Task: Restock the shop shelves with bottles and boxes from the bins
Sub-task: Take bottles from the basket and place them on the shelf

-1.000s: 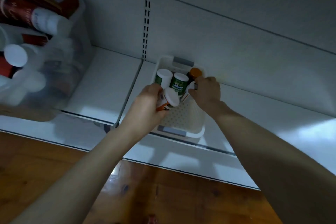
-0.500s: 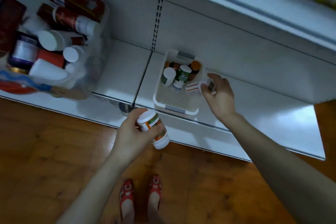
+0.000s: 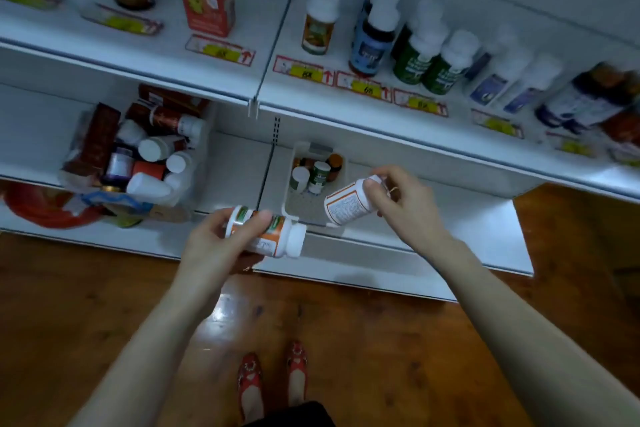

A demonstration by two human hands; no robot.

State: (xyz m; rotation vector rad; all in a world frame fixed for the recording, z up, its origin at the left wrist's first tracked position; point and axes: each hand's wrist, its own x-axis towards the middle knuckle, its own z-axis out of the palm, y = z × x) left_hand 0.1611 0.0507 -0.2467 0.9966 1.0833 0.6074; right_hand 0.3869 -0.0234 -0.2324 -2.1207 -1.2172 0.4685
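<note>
The cap of the text-label bottle (image 3: 346,203) is hidden inside my right hand (image 3: 405,198), which grips its top. The print is too blurred to read. My left hand (image 3: 221,239) holds the orange-label bottle (image 3: 273,239) on its side, in front of the lower shelf (image 3: 467,218). The white basket (image 3: 288,184) has small bottles (image 3: 318,177) at its far end. The clear bin (image 3: 197,163) is heaped with bottles and boxes.

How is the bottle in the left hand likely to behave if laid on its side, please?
The bottle is round-bodied, so laid sideways, as the left hand holds it, it would probably roll. It looks like rigid white plastic, so likely stiff, not fragile. One hand carries it, so it seems light.
</note>
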